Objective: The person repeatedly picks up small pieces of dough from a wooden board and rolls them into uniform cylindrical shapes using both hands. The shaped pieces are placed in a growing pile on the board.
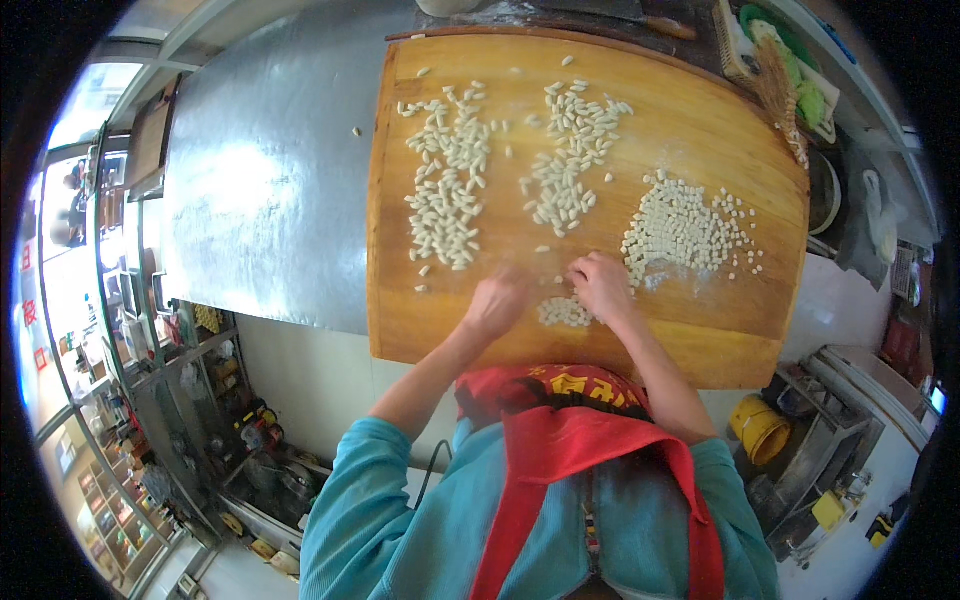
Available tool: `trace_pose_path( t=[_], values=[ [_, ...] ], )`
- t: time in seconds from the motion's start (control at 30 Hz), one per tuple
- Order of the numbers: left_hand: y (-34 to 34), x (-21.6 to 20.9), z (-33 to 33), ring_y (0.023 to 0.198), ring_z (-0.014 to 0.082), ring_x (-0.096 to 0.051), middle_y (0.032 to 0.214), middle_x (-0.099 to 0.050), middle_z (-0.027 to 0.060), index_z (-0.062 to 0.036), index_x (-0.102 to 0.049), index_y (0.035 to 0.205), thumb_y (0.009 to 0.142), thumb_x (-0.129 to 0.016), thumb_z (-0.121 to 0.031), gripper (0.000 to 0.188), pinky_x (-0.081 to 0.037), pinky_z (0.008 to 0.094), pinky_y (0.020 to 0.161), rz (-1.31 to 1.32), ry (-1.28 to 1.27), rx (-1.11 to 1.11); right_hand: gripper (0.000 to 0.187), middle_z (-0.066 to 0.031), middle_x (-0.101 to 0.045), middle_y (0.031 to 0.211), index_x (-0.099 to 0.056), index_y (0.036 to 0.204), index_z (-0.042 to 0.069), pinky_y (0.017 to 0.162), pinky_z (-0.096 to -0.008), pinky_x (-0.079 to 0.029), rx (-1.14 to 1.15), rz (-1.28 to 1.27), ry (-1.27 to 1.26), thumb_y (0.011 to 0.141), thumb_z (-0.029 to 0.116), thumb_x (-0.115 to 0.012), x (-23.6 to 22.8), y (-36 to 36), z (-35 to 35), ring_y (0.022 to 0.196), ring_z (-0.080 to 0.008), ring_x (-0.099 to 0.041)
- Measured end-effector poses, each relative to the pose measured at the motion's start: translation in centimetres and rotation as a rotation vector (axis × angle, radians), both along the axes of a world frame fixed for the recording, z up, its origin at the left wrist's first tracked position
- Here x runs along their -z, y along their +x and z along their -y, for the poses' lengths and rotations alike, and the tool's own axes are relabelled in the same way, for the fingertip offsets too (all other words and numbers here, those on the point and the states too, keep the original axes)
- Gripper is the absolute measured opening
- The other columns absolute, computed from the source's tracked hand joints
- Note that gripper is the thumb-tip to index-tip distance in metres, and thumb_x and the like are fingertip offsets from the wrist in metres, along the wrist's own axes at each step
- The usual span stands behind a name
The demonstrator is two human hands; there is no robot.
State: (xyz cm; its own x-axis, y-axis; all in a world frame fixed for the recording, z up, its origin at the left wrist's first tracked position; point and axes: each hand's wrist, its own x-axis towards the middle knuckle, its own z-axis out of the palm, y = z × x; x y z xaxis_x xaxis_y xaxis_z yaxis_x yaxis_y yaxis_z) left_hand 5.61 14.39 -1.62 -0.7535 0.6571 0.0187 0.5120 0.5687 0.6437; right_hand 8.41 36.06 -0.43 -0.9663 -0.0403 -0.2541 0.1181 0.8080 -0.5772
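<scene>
We work with little white dough pieces on a big wooden board (690,340).
Our left hand (502,297) is over the near part of the board, just right of the near end of the left pile (445,195) of long dough pieces; it is blurry, so we cannot tell how its fingers are. Our right hand (602,285) has its fingers curled down beside a small near pile (562,312) of dough bits, and we cannot tell if it pinches one. A middle pile (563,190) of long pieces lies farther away, and a pile of tiny dough cubes (685,225) sits to the right.
</scene>
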Motion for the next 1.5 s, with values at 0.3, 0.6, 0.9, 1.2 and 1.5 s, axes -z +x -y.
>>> trace_pose_path(
  t=[0.3,0.6,0.9,1.2,1.5],
  values=[
    [-2.3,0.7,1.0,0.072,0.0271,-0.062,0.076,-0.058,0.0046,-0.0112,-0.062,0.077,0.072,-0.073,-0.034,0.027,-0.049,0.039,0.058,-0.019,-0.154,-0.128,0.028,-0.0071,-0.066,0.068,-0.069,0.074,0.01,0.056,-0.0365,-0.047,0.164,0.143,-0.031,0.071,0.037,-0.076,-1.0,-2.4,-1.0,0.064,-0.024,-0.063],
    [-3.6,-1.1,-1.6,0.061,0.035,-0.062,0.074,-0.065,0.0134,-0.0075,-0.062,0.082,0.088,-0.059,-0.037,0.031,-0.048,0.0445,0.056,0.059,-0.237,-0.284,0.039,-0.0143,-0.063,0.064,-0.068,0.075,0.006,0.059,-0.0422,-0.048,0.197,0.182,0.168,0.084,0.043,-0.063,-0.8,-4.6,-0.2,0.06,-0.0323,-0.061],
    [-1.3,-1.4,-0.3,0.092,0.0356,-0.059,0.1,-0.061,0.0174,-0.0023,-0.062,0.098,0.084,-0.054,-0.005,0.016,-0.05,0.0385,0.076,0.082,0.273,-0.275,0.016,-0.0121,-0.06,0.097,-0.068,0.093,0.005,0.078,-0.0406,-0.049,-0.072,-0.126,-0.083,0.078,0.011,-0.066,-1.7,-0.6,1.7,0.09,-0.0311,-0.06],
    [2.7,-2.1,-0.9,0.091,0.0296,-0.057,0.094,-0.057,0.0077,-0.013,-0.063,0.1,0.073,-0.069,-0.015,0.028,-0.051,0.0391,0.072,0.05,-0.025,-0.052,0.021,-0.0103,-0.064,0.071,-0.069,0.076,0.008,0.063,-0.0399,-0.049,0.15,0.084,-0.049,0.076,0.029,-0.072,-0.8,0.5,1.2,0.068,-0.029,-0.063],
    [2.0,-1.2,0.1,0.089,0.0282,-0.059,0.09,-0.059,0.0073,-0.0148,-0.066,0.096,0.075,-0.067,-0.016,0.02,-0.051,0.0391,0.071,-0.006,-0.021,-0.003,0.033,-0.0108,-0.063,0.061,-0.066,0.071,0.007,0.055,-0.04,-0.047,0.098,0.149,0.129,0.084,0.037,-0.065,-0.2,-3.2,1.1,0.058,-0.0279,-0.062]
  ],
)
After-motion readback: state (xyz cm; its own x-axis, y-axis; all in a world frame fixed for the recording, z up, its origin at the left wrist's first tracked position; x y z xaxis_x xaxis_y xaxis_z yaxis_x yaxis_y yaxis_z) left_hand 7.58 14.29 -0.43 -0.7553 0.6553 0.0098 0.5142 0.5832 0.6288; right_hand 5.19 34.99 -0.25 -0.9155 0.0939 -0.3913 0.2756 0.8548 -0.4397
